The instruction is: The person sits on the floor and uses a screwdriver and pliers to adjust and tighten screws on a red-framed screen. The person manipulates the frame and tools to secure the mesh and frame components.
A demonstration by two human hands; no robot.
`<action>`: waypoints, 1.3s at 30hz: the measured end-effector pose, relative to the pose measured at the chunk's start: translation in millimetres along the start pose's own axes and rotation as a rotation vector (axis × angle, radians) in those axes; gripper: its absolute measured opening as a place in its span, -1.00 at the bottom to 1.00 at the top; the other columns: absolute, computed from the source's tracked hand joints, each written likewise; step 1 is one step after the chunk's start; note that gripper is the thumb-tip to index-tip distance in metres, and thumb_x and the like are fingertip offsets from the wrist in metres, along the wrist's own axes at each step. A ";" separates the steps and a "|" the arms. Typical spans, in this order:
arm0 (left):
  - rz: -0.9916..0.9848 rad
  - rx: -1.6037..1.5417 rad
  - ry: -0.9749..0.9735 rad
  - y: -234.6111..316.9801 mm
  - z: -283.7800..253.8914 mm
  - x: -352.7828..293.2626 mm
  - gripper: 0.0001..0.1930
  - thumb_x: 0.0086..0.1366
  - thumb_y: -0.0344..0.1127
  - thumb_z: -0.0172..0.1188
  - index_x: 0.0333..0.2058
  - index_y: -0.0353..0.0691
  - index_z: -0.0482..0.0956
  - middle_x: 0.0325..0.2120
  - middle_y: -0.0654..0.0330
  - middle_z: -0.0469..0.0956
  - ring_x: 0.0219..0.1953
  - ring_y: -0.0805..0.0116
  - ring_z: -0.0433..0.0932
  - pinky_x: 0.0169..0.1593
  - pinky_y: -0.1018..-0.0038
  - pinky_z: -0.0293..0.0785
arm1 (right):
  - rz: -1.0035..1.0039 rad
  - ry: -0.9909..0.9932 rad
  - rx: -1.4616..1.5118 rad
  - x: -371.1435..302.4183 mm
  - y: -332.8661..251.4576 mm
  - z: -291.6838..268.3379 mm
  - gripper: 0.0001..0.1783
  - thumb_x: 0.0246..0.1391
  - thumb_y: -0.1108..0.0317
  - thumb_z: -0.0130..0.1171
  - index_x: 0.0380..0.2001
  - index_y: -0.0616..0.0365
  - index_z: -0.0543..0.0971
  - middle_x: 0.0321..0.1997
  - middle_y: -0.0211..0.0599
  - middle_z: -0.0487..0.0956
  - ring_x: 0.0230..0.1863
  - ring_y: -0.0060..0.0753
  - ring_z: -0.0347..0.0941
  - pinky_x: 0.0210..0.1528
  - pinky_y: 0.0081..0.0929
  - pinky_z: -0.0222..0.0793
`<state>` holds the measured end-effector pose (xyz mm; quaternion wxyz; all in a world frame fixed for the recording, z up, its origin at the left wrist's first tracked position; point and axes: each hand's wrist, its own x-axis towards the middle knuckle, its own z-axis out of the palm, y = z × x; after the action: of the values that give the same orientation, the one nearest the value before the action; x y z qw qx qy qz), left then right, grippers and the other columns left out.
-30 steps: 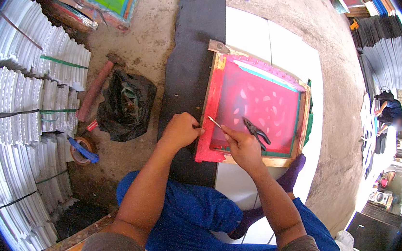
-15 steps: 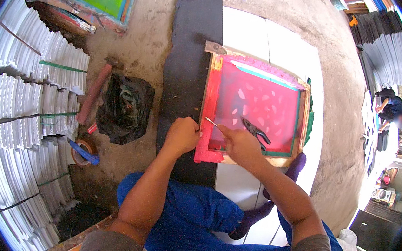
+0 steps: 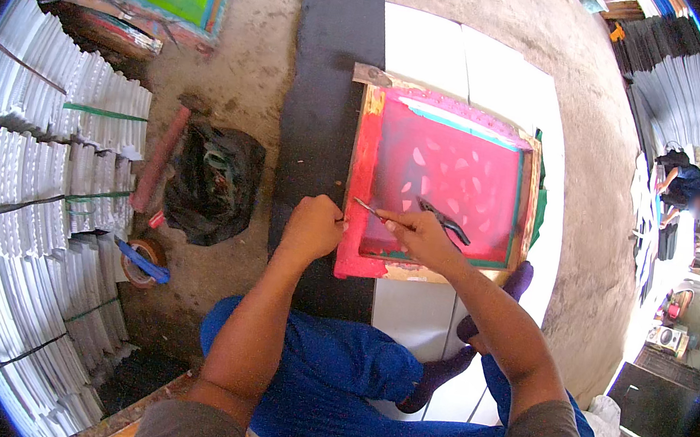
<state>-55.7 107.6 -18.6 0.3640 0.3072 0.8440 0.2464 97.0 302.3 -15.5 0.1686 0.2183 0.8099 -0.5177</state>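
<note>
Frame [image 3: 363, 165] flat, pliers [image 3: 454, 229] lying within. Right hand [image 3: 425, 239] grips thin tool [image 3: 370, 210], tip at frame's left side. Left hand [image 3: 316, 225] curled beside it, grip unclear.

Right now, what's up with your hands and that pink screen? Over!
Right hand gripping thin-shafted tool at red-smeared printing frame. Left hand at its left edge. Pliers lying inside, partly behind right hand.
</note>
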 end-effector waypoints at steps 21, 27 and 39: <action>0.080 -0.203 0.067 -2.2 -14.7 4.4 -0.70 0.19 -0.19 0.33 -0.21 -0.29 0.72 -0.37 -0.19 0.65 -0.24 -0.13 0.67 -0.11 0.13 0.57 | -0.164 0.313 -0.285 -15.5 -14.7 5.6 -0.61 0.27 0.24 0.17 0.16 -0.13 0.59 -0.43 -0.06 0.63 -0.50 -0.14 0.56 -0.36 -0.23 0.51; 0.151 -0.239 0.374 -5.9 12.0 10.7 -0.72 0.23 -0.24 0.29 -0.14 -0.25 0.71 -0.33 -0.17 0.65 -0.22 -0.14 0.67 -0.11 0.14 0.56 | -0.198 0.411 -0.525 -10.6 -39.4 11.7 -0.68 0.22 0.29 0.21 0.04 -0.05 0.66 -0.44 0.00 0.61 -0.42 0.06 0.57 -0.34 -0.12 0.51; 0.011 -0.099 0.227 11.9 7.8 6.1 -0.78 0.20 -0.26 0.26 -0.23 -0.20 0.73 -0.35 -0.13 0.66 -0.22 -0.16 0.65 -0.11 0.05 0.54 | -0.095 0.196 -0.624 -1.5 -54.4 7.8 -0.57 0.20 0.26 0.15 0.15 -0.08 0.54 -0.48 0.00 0.59 -0.47 0.06 0.58 -0.39 -0.05 0.54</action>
<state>-49.0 121.6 -18.6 0.2793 0.2637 0.8650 0.3228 69.9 274.9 23.8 0.1242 0.1667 0.9510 -0.2287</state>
